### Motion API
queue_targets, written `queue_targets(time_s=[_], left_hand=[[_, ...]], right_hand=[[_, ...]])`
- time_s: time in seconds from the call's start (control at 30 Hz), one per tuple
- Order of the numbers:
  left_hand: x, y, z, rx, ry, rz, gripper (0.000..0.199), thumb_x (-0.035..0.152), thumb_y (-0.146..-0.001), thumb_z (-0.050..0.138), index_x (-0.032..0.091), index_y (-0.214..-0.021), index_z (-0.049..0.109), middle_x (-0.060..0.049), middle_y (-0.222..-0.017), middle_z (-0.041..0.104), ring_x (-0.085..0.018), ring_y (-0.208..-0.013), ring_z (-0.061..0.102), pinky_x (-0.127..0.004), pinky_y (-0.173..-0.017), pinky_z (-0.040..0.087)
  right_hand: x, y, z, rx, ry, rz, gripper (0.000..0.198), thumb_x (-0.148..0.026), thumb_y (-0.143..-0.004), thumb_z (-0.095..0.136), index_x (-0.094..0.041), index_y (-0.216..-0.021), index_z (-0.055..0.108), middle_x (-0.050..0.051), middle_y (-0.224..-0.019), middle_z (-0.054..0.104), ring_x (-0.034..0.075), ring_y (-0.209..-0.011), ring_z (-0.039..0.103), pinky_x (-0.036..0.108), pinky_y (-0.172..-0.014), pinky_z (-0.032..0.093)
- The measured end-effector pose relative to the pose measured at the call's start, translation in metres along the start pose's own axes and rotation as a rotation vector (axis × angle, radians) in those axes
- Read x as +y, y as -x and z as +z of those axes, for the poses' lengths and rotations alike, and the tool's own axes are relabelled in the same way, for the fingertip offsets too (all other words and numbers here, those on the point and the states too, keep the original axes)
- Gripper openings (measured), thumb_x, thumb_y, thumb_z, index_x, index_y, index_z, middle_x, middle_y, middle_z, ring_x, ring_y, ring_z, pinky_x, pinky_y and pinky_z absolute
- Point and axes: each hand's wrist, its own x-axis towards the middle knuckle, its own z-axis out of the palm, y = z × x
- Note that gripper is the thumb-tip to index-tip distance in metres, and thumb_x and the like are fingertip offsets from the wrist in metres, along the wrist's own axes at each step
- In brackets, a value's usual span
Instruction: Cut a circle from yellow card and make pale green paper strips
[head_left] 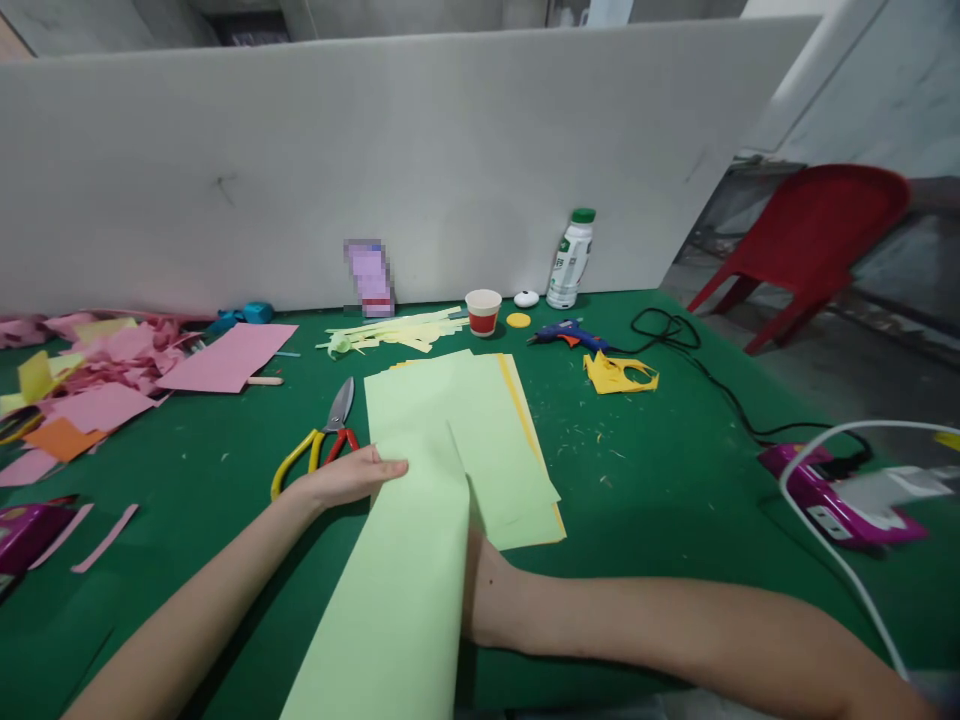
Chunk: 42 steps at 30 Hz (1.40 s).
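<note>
A large pale green sheet of paper [397,590] is lifted, curving down toward me past the table's near edge. My left hand [356,474] pinches its left edge, thumb on top and the other fingers mostly underneath. Behind the sheet's right side is my right hand [486,590]; its fingers are hidden, so its grip does not show. Beneath lies a stack of pale green paper [502,450] with yellow edges showing. Just left of the stack, close to my left hand, rest scissors [330,435] with one yellow and one red handle.
Paper strips [405,330], a paper cup [484,312], a bottle [571,260] and a blue glue gun [570,334] stand or lie at the back. Pink paper scraps [112,375] cover the left. A purple power strip [840,500] with cables lies right. A white board [450,150] borders the table.
</note>
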Motion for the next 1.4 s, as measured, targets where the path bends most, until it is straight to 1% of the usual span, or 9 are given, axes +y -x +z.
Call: queue_targets(time_s=[0.13,0.23,0.37,0.47,0.53,0.6,0.7,0.83,1.4], left_hand=[[0.007,0.003,0.002,-0.074,-0.081,-0.053,0.023,0.035,-0.072,0.065,0.013,-0.081,0.069,-0.009,-0.090,0.070,-0.021,-0.085,0.063,-0.029,-0.078,0.049],[0.008,0.003,0.001,-0.101,-0.090,-0.063,0.026,0.036,-0.073,0.064,0.015,-0.087,0.069,-0.007,-0.091,0.070,-0.020,-0.085,0.064,-0.028,-0.079,0.049],[0.008,0.001,0.000,-0.099,-0.074,-0.076,0.032,0.040,-0.072,0.064,0.016,-0.093,0.067,-0.007,-0.093,0.070,-0.022,-0.086,0.064,-0.032,-0.081,0.049],[0.012,0.001,0.001,-0.057,-0.077,-0.086,0.032,0.040,-0.072,0.064,0.014,-0.091,0.067,-0.008,-0.089,0.070,-0.022,-0.083,0.064,-0.032,-0.077,0.050],[0.016,0.002,0.002,0.003,-0.078,-0.078,0.031,0.040,-0.071,0.065,0.014,-0.088,0.066,-0.008,-0.086,0.070,-0.021,-0.082,0.064,-0.030,-0.074,0.050],[0.021,0.003,0.003,0.085,-0.083,-0.058,0.029,0.040,-0.070,0.066,0.014,-0.082,0.065,-0.007,-0.080,0.070,-0.021,-0.080,0.064,-0.028,-0.070,0.049],[0.029,0.002,0.007,0.199,-0.096,-0.023,0.028,0.041,-0.068,0.067,0.014,-0.072,0.063,-0.005,-0.069,0.067,-0.021,-0.075,0.063,-0.027,-0.063,0.047],[0.039,0.000,0.018,0.301,-0.108,0.086,0.029,0.043,-0.070,0.064,0.015,-0.065,0.061,-0.003,-0.061,0.063,-0.021,-0.072,0.061,-0.027,-0.061,0.045],[0.019,0.024,0.057,0.460,-0.007,0.226,0.035,0.045,-0.076,0.056,0.016,-0.057,0.063,-0.002,-0.054,0.061,-0.018,-0.063,0.057,-0.029,-0.061,0.043]], right_hand=[[-0.005,0.013,-0.017,0.113,0.378,0.027,0.049,-0.028,-0.092,0.008,-0.025,-0.129,0.040,0.004,-0.126,0.054,0.017,-0.113,0.050,0.034,-0.094,0.039],[-0.015,0.035,-0.068,0.274,0.694,0.050,0.045,-0.032,-0.079,0.046,-0.020,-0.121,0.050,0.008,-0.134,0.046,0.026,-0.125,0.035,0.043,-0.107,0.018],[-0.037,0.067,-0.147,0.665,0.990,0.105,0.043,-0.032,-0.082,0.035,-0.009,-0.112,0.055,0.020,-0.133,0.043,0.035,-0.132,0.014,0.060,-0.101,0.003],[-0.058,0.075,-0.174,0.757,1.037,0.145,0.040,-0.039,-0.082,0.035,-0.011,-0.081,0.064,0.023,-0.095,0.063,0.040,-0.114,0.042,0.061,-0.092,0.023],[-0.071,0.069,-0.172,0.708,0.969,0.174,0.040,-0.044,-0.081,0.039,-0.013,-0.071,0.063,0.014,-0.065,0.063,0.031,-0.075,0.060,0.049,-0.073,0.042],[-0.081,0.055,-0.160,0.637,0.863,0.155,0.037,-0.044,-0.078,0.045,-0.013,-0.091,0.061,0.009,-0.073,0.065,0.019,-0.057,0.058,0.035,-0.057,0.047],[-0.095,0.030,-0.136,0.466,0.642,0.117,0.045,-0.043,-0.074,0.052,-0.016,-0.109,0.053,0.010,-0.106,0.061,0.014,-0.078,0.060,0.026,-0.065,0.048],[-0.108,-0.001,-0.115,0.120,0.187,0.284,0.030,-0.043,-0.072,0.058,-0.014,-0.079,0.062,0.005,-0.082,0.063,0.013,-0.079,0.056,0.026,-0.075,0.042],[-0.121,-0.047,-0.127,-0.225,0.163,0.452,0.033,-0.034,-0.062,0.070,-0.017,-0.043,0.049,-0.006,-0.048,0.046,0.008,-0.048,0.040,0.025,-0.053,0.030]])
